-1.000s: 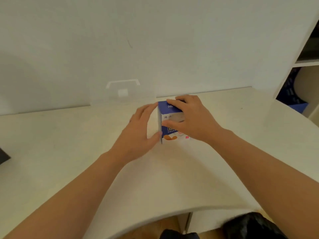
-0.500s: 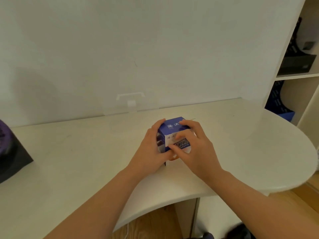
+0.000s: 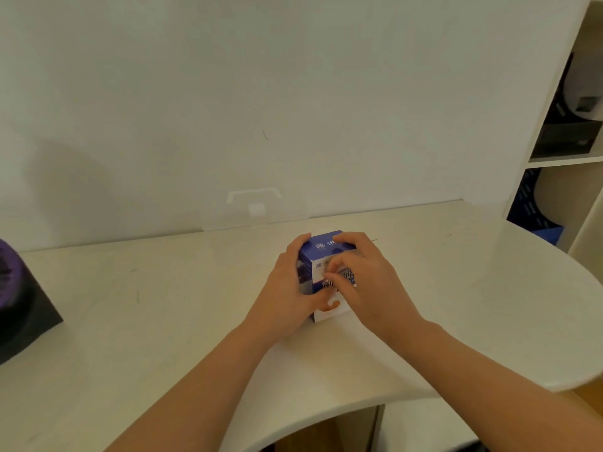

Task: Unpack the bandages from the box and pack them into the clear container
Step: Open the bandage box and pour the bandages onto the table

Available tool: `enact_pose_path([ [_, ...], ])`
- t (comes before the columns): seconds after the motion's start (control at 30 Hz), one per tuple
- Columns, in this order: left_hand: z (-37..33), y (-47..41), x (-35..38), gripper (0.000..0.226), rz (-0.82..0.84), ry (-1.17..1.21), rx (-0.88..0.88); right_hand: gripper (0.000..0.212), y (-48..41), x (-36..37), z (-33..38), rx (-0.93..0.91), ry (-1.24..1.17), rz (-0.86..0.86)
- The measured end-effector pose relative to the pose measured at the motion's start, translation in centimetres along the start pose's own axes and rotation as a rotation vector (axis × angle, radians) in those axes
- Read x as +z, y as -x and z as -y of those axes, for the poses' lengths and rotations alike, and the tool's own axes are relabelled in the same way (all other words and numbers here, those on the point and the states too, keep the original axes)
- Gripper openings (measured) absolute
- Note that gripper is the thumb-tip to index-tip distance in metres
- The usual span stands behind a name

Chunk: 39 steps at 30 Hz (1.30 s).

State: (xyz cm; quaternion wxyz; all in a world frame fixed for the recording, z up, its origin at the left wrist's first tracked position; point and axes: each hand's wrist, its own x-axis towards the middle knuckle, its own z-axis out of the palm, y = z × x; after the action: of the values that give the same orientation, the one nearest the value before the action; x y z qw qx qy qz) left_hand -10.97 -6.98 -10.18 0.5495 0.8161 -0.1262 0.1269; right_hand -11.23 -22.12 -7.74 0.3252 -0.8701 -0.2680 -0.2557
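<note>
A blue and white bandage box (image 3: 321, 252) stands upright on the white desk (image 3: 163, 305), its top closed. My left hand (image 3: 287, 295) wraps around its left side, thumb on the front face. My right hand (image 3: 368, 282) grips the right side, fingers over the top edge and thumb pressed on the front. Behind the box, against the wall, stands the clear container (image 3: 254, 208) with a white handle and latch. No bandages are visible.
A black and purple object (image 3: 23, 298) sits at the desk's left edge. White shelves (image 3: 561, 161) with dark items stand at the right. The desk's front edge curves inward below my arms.
Both hands closed tighter around the box and drew it slightly nearer; my right thumb shifted onto the front face. The view tilted up, showing the black and purple object and the shelves.
</note>
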Motion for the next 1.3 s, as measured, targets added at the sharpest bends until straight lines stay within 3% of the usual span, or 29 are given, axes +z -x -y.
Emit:
enact_pose_path([
  [0.23,0.0,-0.6,-0.7,0.08,0.054,0.009,0.006,0.016,-0.8,-1.5,1.4,-0.045,0.22,0.152],
  [0.37,0.1,-0.5,-1.1,0.081,0.075,-0.026,0.013,0.023,-1.9,-2.9,2.1,-0.175,0.591,0.44],
  [0.47,-0.5,-0.1,-1.3,0.081,0.067,-0.093,0.028,0.025,-2.9,-3.8,3.1,-0.187,0.692,0.573],
  [0.57,-1.6,-0.1,-1.5,0.067,0.044,-0.271,0.128,0.008,-4.1,-4.8,4.1,-0.148,0.631,0.588],
  [0.7,-2.8,-0.6,-1.8,0.036,-0.021,-0.334,0.177,0.018,-5.7,-6.0,4.8,-0.115,0.551,0.649],
  [0.97,-3.1,-1.4,-1.8,0.009,-0.052,-0.057,0.031,0.014,-7.8,-6.2,4.5,-0.047,0.397,0.735],
  [1.03,-3.0,-1.3,-1.7,0.007,-0.045,-0.051,0.025,0.022,-8.3,-6.8,3.8,0.031,0.24,0.74],
  [1.17,-3.0,-1.5,-1.9,0.008,-0.035,0.015,0.008,0.068,-7.7,-7.4,1.4,0.079,0.164,0.713],
  [1.3,-3.0,-1.5,-2.3,0.009,0.007,0.115,-0.011,0.067,-7.4,-6.1,-0.7,0.108,0.091,0.674],
])
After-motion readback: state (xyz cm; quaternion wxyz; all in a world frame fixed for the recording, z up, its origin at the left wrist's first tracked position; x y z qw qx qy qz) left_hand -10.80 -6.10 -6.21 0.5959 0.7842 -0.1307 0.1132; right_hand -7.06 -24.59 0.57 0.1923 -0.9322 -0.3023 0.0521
